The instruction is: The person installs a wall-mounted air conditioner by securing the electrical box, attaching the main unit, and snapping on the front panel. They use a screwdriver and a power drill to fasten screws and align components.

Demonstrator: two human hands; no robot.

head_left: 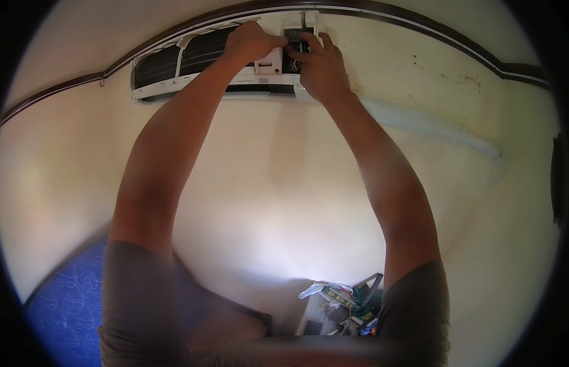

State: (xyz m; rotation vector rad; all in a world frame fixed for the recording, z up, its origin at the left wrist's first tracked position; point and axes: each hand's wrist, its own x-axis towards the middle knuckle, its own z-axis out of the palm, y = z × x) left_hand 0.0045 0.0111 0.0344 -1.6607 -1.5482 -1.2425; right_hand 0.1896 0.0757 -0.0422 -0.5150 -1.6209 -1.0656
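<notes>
High on the wall hangs a white split air conditioner indoor unit [235, 80] with its front cover off, baring dark mesh filters [202, 51]. At its right end is an uncovered dark compartment [290, 63] with wiring and small parts. My left hand [251, 44] is closed at the compartment's left side, its thumb reaching to the opening. From the right, my right hand [324, 68] reaches in, with thumb and forefinger bent together at the dark parts and the other fingers over the unit's right edge. Whatever either hand grips is too small or hidden to make out.
A pale wrapped pipe [431, 125] runs along the wall right of the unit. Dark trim [419, 24] passes just above. Below are a blue patterned panel [67, 306] at left and a heap of tools and bags [348, 306] on a light surface.
</notes>
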